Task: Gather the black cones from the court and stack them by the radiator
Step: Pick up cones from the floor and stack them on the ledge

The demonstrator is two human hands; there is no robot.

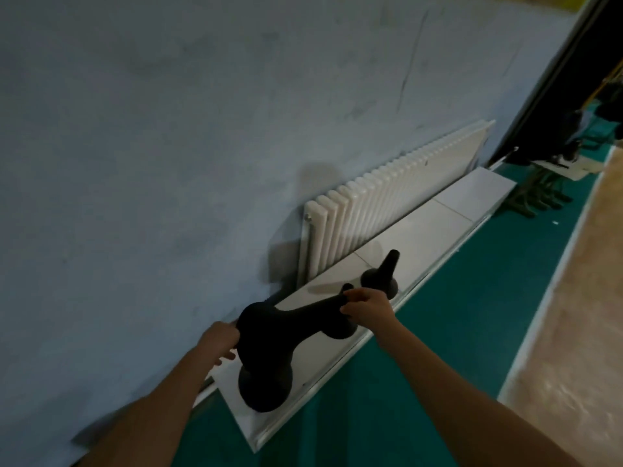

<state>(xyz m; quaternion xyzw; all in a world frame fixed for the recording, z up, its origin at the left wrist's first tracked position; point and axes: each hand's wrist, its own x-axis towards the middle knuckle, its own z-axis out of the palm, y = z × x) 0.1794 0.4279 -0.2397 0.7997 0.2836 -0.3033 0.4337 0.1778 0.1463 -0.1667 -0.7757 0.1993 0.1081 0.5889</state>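
Note:
I hold a black cone (286, 318) tilted on its side above the white ledge (438, 227). My left hand (220, 338) grips its wide base and my right hand (365, 308) grips its narrow top. Under the held cone a second black cone (266, 389) stands on the ledge, its top hidden. A third black cone base (340, 330) shows just below my right hand. Further along the ledge one black cone (382, 276) stands upright in front of the white radiator (387, 203).
The blue-grey wall (202, 129) runs along the left. Green court floor (438, 332) lies right of the ledge, then a white line and wooden flooring (580, 298). Green metal stands (536, 200) and dark gear sit at the far right end.

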